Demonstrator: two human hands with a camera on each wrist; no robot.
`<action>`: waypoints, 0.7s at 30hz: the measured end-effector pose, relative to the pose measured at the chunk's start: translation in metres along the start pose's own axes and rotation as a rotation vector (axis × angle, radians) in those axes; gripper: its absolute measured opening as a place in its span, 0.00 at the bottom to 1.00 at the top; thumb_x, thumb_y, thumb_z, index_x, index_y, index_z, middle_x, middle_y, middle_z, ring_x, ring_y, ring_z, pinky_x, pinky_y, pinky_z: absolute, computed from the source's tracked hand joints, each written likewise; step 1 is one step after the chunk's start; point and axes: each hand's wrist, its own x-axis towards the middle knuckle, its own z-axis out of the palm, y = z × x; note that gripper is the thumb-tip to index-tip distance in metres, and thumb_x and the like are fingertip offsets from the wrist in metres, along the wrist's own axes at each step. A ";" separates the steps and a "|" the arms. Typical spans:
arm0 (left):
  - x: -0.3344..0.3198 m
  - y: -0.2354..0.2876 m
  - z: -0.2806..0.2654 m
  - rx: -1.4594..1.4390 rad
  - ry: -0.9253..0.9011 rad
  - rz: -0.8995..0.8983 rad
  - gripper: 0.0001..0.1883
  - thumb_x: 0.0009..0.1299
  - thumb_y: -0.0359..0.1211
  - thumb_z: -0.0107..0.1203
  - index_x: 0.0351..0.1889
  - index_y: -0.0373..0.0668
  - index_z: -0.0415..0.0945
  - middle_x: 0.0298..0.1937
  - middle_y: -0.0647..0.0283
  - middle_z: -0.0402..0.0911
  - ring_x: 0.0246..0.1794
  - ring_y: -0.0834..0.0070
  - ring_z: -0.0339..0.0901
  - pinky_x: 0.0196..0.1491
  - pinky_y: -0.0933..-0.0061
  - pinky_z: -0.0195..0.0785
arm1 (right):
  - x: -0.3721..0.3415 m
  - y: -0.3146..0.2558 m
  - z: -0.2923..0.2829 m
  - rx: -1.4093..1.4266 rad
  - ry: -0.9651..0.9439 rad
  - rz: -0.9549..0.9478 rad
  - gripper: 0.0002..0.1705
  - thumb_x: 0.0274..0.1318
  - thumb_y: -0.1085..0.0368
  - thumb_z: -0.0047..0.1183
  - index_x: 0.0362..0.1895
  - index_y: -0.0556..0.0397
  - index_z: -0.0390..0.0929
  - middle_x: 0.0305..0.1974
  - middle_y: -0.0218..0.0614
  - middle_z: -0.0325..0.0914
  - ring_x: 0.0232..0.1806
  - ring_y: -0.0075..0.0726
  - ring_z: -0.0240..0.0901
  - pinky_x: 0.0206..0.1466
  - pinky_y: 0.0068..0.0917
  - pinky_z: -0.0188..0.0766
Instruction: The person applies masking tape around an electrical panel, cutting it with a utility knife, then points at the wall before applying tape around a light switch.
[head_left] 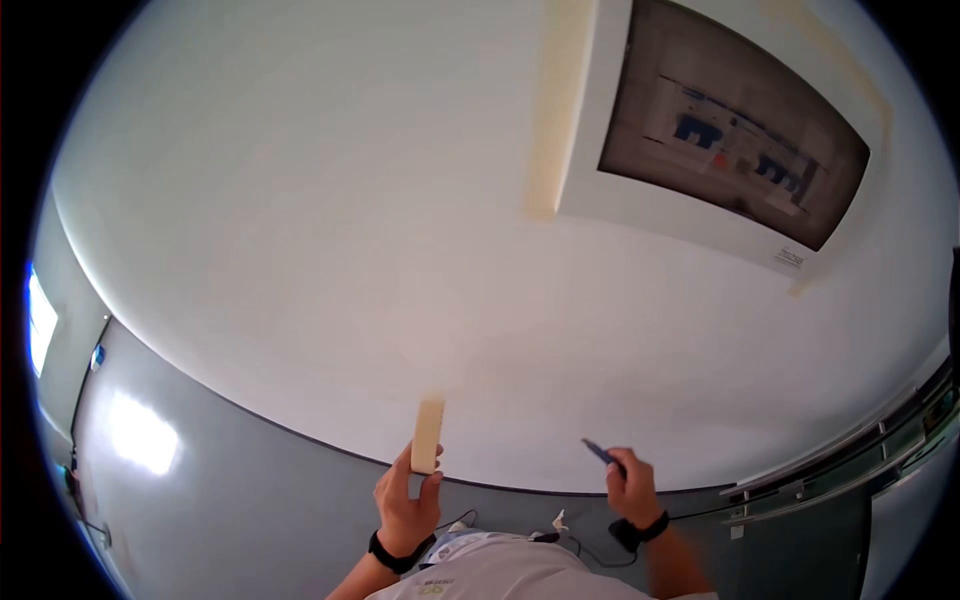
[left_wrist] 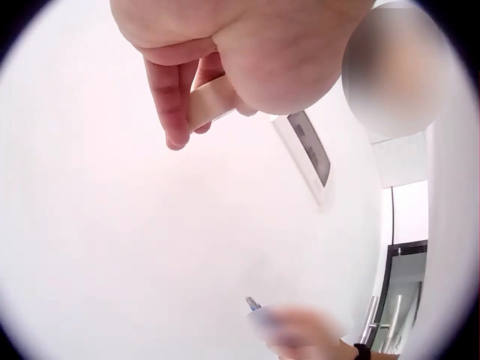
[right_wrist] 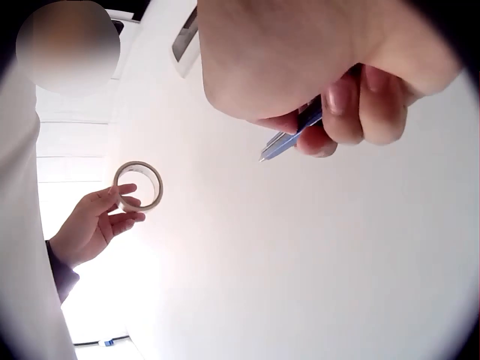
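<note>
Tape roll (head_left: 428, 436): light, firm, best held by its rim

The left hand (head_left: 405, 505) has the roll at its near edge, thumb and fingers (left_wrist: 157, 82) closed to the roll's width, with most of the ring standing out past the fingertips. Whether any finger passes through the hole or lies behind it, I cannot tell. Beyond the fingers is the white wall (head_left: 300, 250); contact between roll and wall is unclear.

It should weigh little, the ring likely stiff enough to take a firm pinch without buckling. The outer band may feel dry and grippy; any freed tape would be thin, easily torn and sticky to whatever finger brushes it. Better to pinch the side edges, or hook a finger through the hole, so the outer band stays free to turn.

Well apart, the right hand (head_left: 633, 483) has its fingers curled tightly round a slim blue cutter (right_wrist: 283, 142), the narrow tip reaching out ahead of them. That end is probably sharp, so the left fingers belong away from its line.
</note>
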 end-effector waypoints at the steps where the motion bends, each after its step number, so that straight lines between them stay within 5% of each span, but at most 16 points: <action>1: -0.002 0.000 -0.001 0.032 -0.023 -0.011 0.22 0.71 0.22 0.64 0.63 0.33 0.79 0.50 0.49 0.91 0.48 0.54 0.91 0.54 0.64 0.82 | -0.013 0.002 0.005 0.011 -0.012 0.030 0.11 0.69 0.70 0.53 0.52 0.59 0.81 0.25 0.39 0.77 0.22 0.33 0.73 0.29 0.30 0.70; 5: 0.000 0.010 0.011 0.054 -0.077 -0.056 0.17 0.70 0.22 0.64 0.57 0.35 0.81 0.49 0.50 0.90 0.50 0.53 0.90 0.54 0.63 0.81 | -0.043 0.010 0.013 0.072 -0.077 0.071 0.17 0.70 0.72 0.48 0.58 0.61 0.81 0.30 0.39 0.81 0.25 0.34 0.76 0.33 0.29 0.74; 7: 0.011 0.025 0.028 0.051 -0.088 0.050 0.12 0.72 0.23 0.64 0.53 0.35 0.83 0.50 0.54 0.91 0.44 0.61 0.90 0.52 0.66 0.82 | -0.049 0.009 0.012 0.108 -0.087 0.073 0.18 0.70 0.73 0.47 0.59 0.61 0.80 0.31 0.39 0.82 0.25 0.34 0.76 0.33 0.29 0.75; 12: 0.017 0.057 0.064 0.024 -0.144 0.230 0.11 0.67 0.22 0.70 0.47 0.35 0.83 0.50 0.54 0.89 0.41 0.62 0.90 0.48 0.66 0.83 | -0.050 0.009 0.005 0.140 0.042 0.041 0.18 0.70 0.72 0.46 0.59 0.63 0.80 0.33 0.41 0.82 0.27 0.33 0.77 0.34 0.29 0.74; 15: 0.012 0.070 0.087 -0.076 -0.214 0.265 0.10 0.64 0.24 0.75 0.40 0.37 0.85 0.45 0.60 0.86 0.32 0.74 0.86 0.33 0.75 0.80 | -0.058 0.018 -0.002 0.183 0.100 0.095 0.12 0.71 0.70 0.50 0.53 0.62 0.78 0.31 0.37 0.79 0.28 0.29 0.75 0.33 0.28 0.71; 21: -0.006 0.078 0.107 -0.001 -0.333 0.255 0.11 0.62 0.26 0.78 0.38 0.39 0.86 0.42 0.64 0.82 0.28 0.77 0.81 0.31 0.76 0.78 | -0.071 0.020 -0.015 0.293 0.201 0.290 0.08 0.73 0.65 0.55 0.42 0.56 0.74 0.26 0.33 0.76 0.24 0.26 0.71 0.29 0.30 0.68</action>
